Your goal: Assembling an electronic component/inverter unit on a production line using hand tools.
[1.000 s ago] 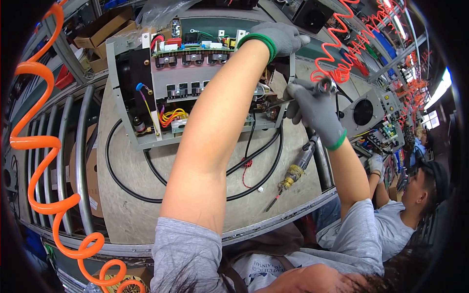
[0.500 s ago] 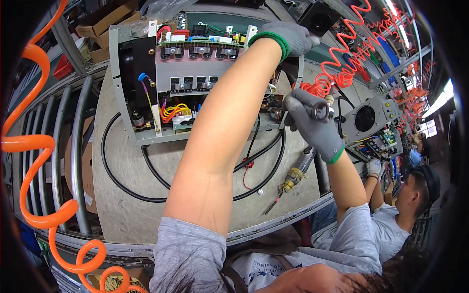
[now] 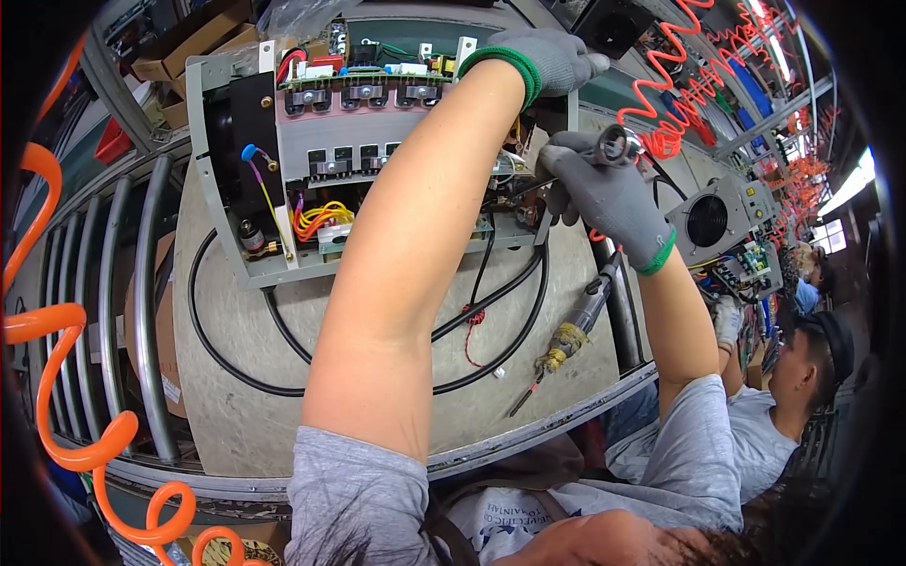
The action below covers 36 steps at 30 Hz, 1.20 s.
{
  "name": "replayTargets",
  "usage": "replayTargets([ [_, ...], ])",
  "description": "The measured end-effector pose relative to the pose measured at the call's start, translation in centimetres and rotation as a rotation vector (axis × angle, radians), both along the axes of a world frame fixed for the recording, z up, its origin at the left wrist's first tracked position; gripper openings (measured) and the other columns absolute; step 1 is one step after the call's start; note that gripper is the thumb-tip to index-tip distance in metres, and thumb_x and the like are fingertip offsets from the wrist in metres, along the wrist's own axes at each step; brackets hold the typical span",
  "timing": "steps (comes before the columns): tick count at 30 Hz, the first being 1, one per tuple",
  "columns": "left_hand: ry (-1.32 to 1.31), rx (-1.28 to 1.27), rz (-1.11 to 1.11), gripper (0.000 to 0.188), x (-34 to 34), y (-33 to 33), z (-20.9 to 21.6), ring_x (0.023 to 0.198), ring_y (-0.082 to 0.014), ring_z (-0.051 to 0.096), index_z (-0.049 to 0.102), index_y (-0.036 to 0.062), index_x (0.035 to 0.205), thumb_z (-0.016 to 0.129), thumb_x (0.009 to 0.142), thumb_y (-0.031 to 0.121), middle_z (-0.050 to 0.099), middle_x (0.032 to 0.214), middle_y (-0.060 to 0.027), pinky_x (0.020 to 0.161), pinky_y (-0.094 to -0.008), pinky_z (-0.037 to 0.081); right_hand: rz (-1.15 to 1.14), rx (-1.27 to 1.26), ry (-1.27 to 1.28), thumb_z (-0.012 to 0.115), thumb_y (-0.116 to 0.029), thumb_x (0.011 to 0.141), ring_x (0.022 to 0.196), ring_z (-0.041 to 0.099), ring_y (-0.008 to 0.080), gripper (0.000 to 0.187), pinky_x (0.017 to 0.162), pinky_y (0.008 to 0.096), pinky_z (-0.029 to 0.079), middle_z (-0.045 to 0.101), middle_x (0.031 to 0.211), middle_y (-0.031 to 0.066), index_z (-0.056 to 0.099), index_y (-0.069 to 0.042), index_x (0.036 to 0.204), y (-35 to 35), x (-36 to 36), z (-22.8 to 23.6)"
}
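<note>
Beside the chassis point(image 3: 326, 132) edge, right hand point(image 3: 612, 208) grips tool point(image 3: 616, 146)

The one view comes from the left of two fisheye cameras worn side by side on the person's head. It looks steeply down and forward from the near side of an open metal chassis point(image 3: 359, 130), at close working range. The field is wide, spanning the worktop point(image 3: 250, 424) before the chassis, metal rollers point(image 3: 148, 311) to its left and a co-worker point(image 3: 755, 424) farther off to its right. Straight edges bow outward; darkness rings the chassis's surroundings.
</note>
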<state>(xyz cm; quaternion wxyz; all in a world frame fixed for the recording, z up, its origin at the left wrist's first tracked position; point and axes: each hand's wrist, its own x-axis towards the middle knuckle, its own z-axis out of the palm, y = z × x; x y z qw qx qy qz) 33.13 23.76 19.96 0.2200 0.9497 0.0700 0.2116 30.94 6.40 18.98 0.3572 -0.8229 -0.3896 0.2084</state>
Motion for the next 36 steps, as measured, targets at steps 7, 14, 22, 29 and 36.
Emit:
replayTargets([
  [7, -0.001, -0.006, 0.003, 0.063, -0.1, 0.2, 0.2, 0.111, -0.0314, 0.062, 0.062, 0.0165, 0.128, 0.04, 0.093, 0.064, 0.067, 0.118, -0.0126, 0.099, -0.0423, 0.045, 0.185, 0.08, -0.485, 0.05, -0.024, 0.093, 0.058, 0.061, 0.0359, 0.024, 0.058, 0.0408, 0.051, 0.059, 0.063, 0.017, 0.059, -0.003, 0.089, -0.8, -0.9, -2.1],
  [14, 0.064, -0.031, 0.041, 0.05, -0.2, 0.1, 0.3, 0.122, -0.0296, 0.056, 0.061, 0.0214, 0.128, 0.041, 0.096, 0.054, 0.061, 0.129, -0.0085, 0.104, -0.0439, 0.041, 0.003, 0.09, -0.625, 0.054, -0.02, 0.091, 0.061, 0.063, 0.0385, 0.011, 0.056, 0.0476, 0.049, 0.059, 0.063, 0.0181, 0.058, -0.009, 0.092, -3.3, -5.7, -7.6],
  [22, -0.028, 0.033, 0.074, 0.056, 0.1, 0.1, -0.6, 0.114, -0.0336, 0.059, 0.062, 0.0138, 0.121, 0.035, 0.096, 0.056, 0.065, 0.118, -0.0167, 0.099, -0.0436, 0.043, -0.058, 0.209, -0.66, 0.056, -0.017, 0.085, 0.06, 0.061, 0.0359, 0.012, 0.053, 0.0462, 0.046, 0.06, 0.067, 0.0151, 0.056, -0.011, 0.096, -4.6, -6.5, -11.6],
  [29, 0.061, -0.009, 0.019, 0.059, 0.0, -0.4, 0.5, 0.115, -0.0329, 0.059, 0.062, 0.0119, 0.121, 0.034, 0.096, 0.057, 0.064, 0.119, -0.0153, 0.1, -0.044, 0.042, -0.001, 0.245, -0.67, 0.058, -0.019, 0.082, 0.063, 0.061, 0.035, 0.017, 0.056, 0.0447, 0.047, 0.061, 0.073, 0.0124, 0.056, -0.011, 0.097, -4.9, -6.2, -11.9],
  [36, 0.008, -0.006, 0.061, 0.061, -0.7, -0.9, 0.5, 0.121, -0.0334, 0.055, 0.06, 0.0148, 0.127, 0.034, 0.095, 0.061, 0.061, 0.127, -0.0141, 0.103, -0.0441, 0.04, 0.084, 0.161, -0.307, 0.059, -0.018, 0.088, 0.066, 0.065, 0.0284, 0.014, 0.062, 0.0358, 0.051, 0.065, 0.077, 0.014, 0.062, -0.006, 0.094, -7.2, -3.4, -5.7],
])
